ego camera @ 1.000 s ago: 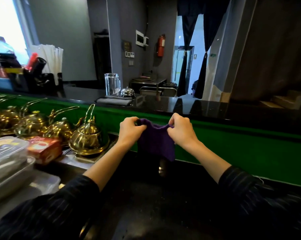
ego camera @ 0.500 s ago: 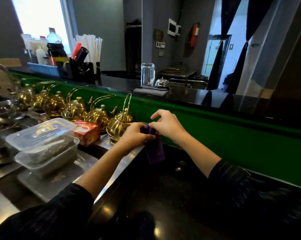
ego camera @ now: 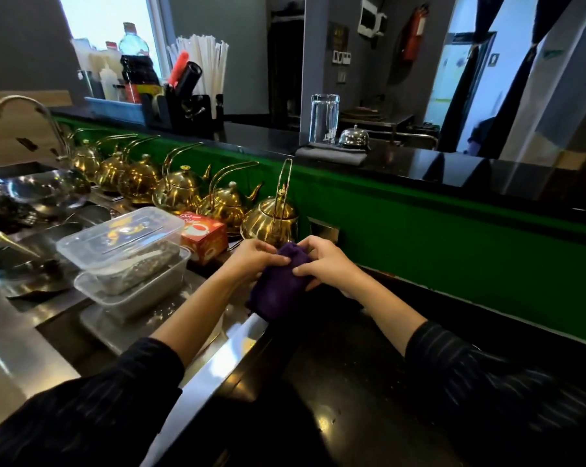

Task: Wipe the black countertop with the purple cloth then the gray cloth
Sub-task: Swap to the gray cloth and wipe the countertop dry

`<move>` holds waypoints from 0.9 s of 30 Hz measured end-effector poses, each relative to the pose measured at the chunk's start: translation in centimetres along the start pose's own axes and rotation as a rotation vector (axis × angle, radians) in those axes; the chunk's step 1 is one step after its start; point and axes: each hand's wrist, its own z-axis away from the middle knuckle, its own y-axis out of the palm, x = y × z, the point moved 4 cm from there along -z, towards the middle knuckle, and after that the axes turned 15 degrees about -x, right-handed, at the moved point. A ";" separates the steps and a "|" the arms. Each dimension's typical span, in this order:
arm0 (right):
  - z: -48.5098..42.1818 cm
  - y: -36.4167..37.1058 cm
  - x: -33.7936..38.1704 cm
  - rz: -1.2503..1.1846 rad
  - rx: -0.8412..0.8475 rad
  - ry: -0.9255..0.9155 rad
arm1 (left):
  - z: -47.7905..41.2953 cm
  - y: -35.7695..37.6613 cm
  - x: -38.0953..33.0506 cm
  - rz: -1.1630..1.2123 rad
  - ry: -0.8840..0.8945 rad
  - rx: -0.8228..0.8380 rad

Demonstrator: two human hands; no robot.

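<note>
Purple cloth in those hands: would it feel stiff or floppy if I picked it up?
Probably floppy: the purple cloth bunches and droops in soft folds below the left hand and right hand pinching its top. Likely light too, since a mere pinch seems enough to hold it.

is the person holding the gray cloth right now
No, both the left hand and the right hand grip the purple cloth, while the gray cloth lies farther back, untouched.

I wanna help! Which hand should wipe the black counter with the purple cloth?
Probably right hand: both grip the purple cloth, but it is over the black countertop; left hand is toward the steel worktop.
</note>
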 end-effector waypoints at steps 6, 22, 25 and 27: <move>-2.1 2.6 -3.4 0.145 -0.158 -0.005 | -1.0 1.2 3.0 -0.114 0.056 -0.051; -5.9 -1.4 -1.8 0.500 -0.073 -0.409 | -1.8 4.1 -4.8 -0.663 0.739 -0.110; -9.1 -6.2 2.8 0.516 -0.394 -0.491 | -4.2 4.8 -11.2 -0.534 0.860 -0.187; -11.0 -8.9 5.5 0.605 -0.553 -0.551 | -6.6 5.6 -14.5 -0.559 0.935 -0.219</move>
